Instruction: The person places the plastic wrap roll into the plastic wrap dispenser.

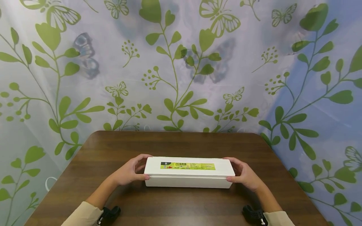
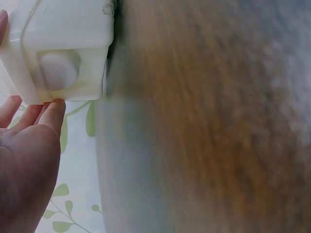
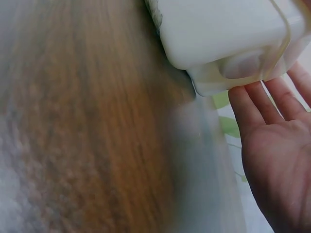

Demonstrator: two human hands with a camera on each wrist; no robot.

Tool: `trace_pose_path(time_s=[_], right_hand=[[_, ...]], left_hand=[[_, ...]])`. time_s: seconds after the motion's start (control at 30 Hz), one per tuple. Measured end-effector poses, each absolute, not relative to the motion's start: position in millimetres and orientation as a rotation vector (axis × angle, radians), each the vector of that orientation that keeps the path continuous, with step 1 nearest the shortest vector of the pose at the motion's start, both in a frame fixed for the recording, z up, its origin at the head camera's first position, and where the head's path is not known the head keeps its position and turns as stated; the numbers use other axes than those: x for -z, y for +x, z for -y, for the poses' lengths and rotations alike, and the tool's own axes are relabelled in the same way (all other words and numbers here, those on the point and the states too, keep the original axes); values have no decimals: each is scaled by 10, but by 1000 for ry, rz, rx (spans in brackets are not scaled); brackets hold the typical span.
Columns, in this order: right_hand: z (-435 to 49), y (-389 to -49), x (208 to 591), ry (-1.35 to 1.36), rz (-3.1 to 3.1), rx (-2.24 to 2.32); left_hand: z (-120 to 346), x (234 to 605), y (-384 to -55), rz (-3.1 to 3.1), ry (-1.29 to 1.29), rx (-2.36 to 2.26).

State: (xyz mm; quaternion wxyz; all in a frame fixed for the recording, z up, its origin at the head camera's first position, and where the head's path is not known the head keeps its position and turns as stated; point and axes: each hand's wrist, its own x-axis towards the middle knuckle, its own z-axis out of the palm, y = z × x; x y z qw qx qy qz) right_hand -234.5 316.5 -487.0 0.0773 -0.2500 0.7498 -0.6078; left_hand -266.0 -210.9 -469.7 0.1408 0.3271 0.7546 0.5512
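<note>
A long white cling film dispenser box point(image 1: 188, 182) lies crosswise on the brown table, its yellow-green label point(image 1: 188, 166) facing up. My left hand point(image 1: 128, 172) grips its left end, thumb on the front face and fingers reaching round to the back. At the opposite end my right hand point(image 1: 246, 176) holds it the same way, mirrored. In the left wrist view, a round recessed part point(image 2: 59, 70) shows on the box's end, with fingertips right at its edge. The right wrist view shows the other end of the white box point(image 3: 218, 34) against the right fingertips.
The dark wood-grain table point(image 1: 181, 208) has rounded far corners. Behind it hangs a pale curtain point(image 1: 127, 72) printed with green leaves and butterflies. Black straps point(image 1: 108, 215) sit at both wrists below light sleeves.
</note>
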Motion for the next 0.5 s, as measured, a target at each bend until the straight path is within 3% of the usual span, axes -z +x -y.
trace_pose_path(time_s=[0.5], right_hand=[[-3174, -2323, 4825, -696, -2269, 1795]], left_hand=[[2094, 4699, -2676, -2147, 948, -1605]])
